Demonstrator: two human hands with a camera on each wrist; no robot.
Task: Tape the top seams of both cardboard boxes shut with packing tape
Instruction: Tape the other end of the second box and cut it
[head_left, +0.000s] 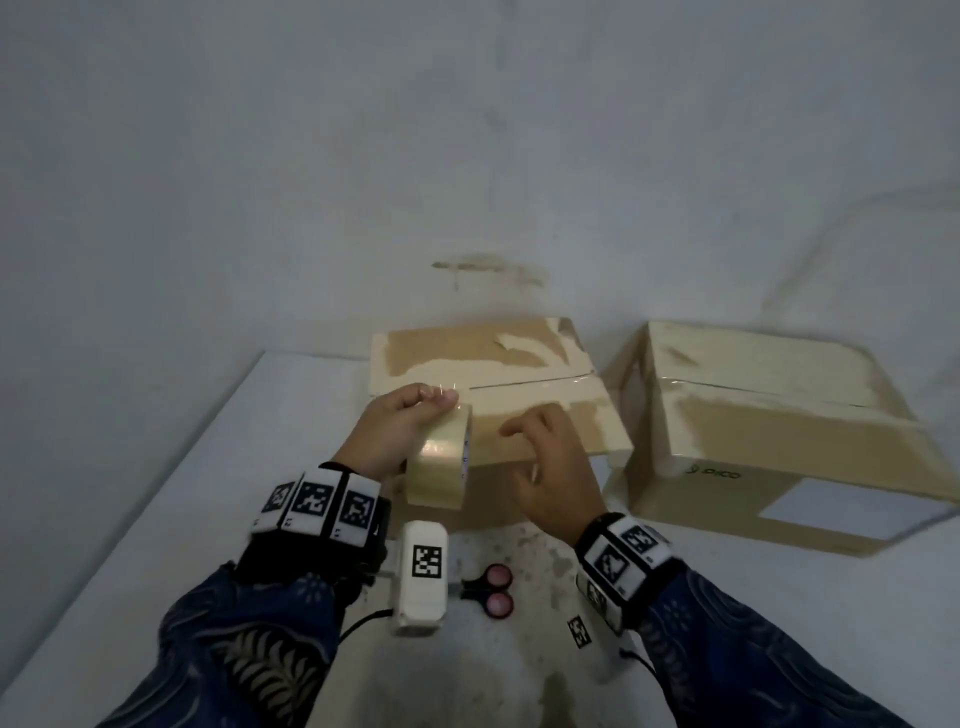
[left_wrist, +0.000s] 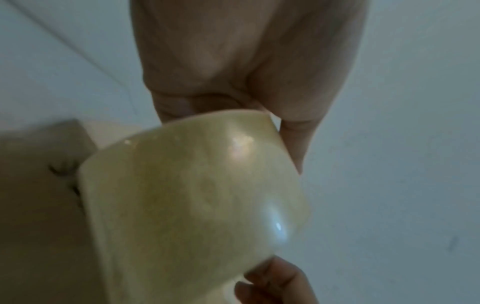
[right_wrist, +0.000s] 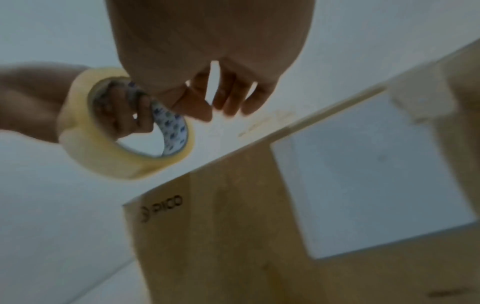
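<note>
Two cardboard boxes stand side by side in the head view: the left box and the right box, both with their top flaps down. My left hand grips a roll of clear packing tape upright at the left box's near left corner, its fingers hooked through the core. My right hand hovers over the left box's near flap, just right of the roll, fingers relaxed and holding nothing. The roll fills the left wrist view.
Pink-handled scissors lie on the white table near me, between my wrists. The wall stands close behind the boxes. The right box's front carries a white label and a printed logo. The table's left edge runs diagonally.
</note>
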